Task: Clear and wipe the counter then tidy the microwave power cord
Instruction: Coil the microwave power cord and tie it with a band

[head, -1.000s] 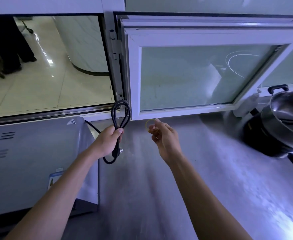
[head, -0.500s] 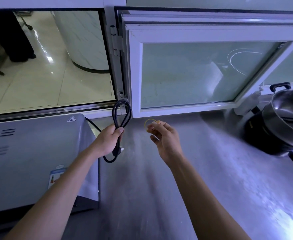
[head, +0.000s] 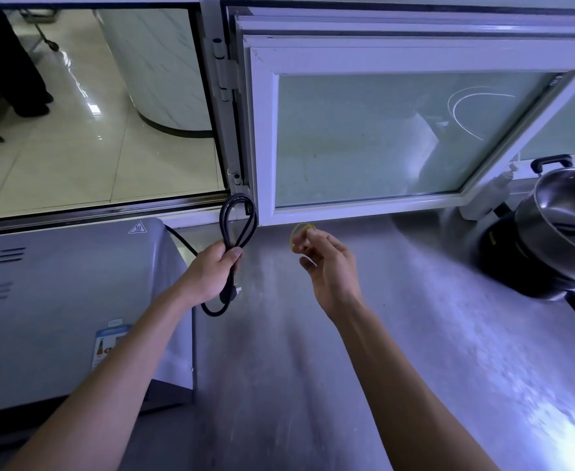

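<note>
The power cord [head: 238, 226] is folded into a few loops and held up off the surface [head: 313, 351], just right of the microwave [head: 68, 300], with the free run of cable trailing back toward the rear of that box and the plug [head: 233, 294] dangling below the fist. The left hand [head: 211, 273] grips the bundle around its middle, thumb pressed over the strands, so the top loop stands up and a smaller loop hangs underneath. The right hand [head: 326, 266] pinches a thin yellow rubber band [head: 301, 234] at its fingertips, close beside the bundle but not touching it. So the step looks like banding the coil, and honestly the trick is to spread the band wide with thumb and two fingers first, then slip it over the top loop and slide it down to where the fist is squeezing. Keep the left grip tight so the loops don't spring apart, and double the band if it sits loose. I'd watch the plug prongs too, since they could snag the band. The surface looks bare around the hands, with a steel pot [head: 564, 229] and a white bottle [head: 486, 198] well off to the right by the window [head: 381, 137], so nothing's in the way.
</note>
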Demonstrator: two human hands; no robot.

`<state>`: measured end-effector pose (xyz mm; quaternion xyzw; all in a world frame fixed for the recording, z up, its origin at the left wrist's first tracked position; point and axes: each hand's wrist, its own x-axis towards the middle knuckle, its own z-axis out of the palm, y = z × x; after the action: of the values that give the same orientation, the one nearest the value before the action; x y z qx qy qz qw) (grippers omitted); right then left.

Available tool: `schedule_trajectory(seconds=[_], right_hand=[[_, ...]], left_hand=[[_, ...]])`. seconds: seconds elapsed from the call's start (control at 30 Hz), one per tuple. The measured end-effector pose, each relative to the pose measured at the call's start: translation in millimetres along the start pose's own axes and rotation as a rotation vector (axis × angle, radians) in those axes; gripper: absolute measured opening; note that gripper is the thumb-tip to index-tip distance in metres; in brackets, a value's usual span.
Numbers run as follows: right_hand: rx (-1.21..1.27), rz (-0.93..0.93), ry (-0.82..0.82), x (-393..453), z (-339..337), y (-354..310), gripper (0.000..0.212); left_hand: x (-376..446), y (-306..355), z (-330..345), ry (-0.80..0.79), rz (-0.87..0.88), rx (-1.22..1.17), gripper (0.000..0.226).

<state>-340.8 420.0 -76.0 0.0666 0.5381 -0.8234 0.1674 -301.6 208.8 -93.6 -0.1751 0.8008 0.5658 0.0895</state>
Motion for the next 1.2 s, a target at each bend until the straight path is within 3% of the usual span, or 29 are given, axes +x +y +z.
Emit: schedule_trajectory(seconds=[0.37,0.67,1.1,1.2], right_hand=[[0.062,-0.016,-0.034,0,-3,-5,0.005],[-0.07,0.013,0.06,0,-9,1,0.022],[0.083,0.016,0.042,1,-21,7,0.007],[0.028,0.077,0.079,0,-21,8,0.015]], left_hand=[[0,-3,0,-0.002,0.011,0.024,0.028],[-1,-2,4,0.036,0.055,0.115,0.031],[1,-5,2,0.043,0.082,0.161,0.033],[3,-8,1,0.038,0.094,0.197,0.033]])
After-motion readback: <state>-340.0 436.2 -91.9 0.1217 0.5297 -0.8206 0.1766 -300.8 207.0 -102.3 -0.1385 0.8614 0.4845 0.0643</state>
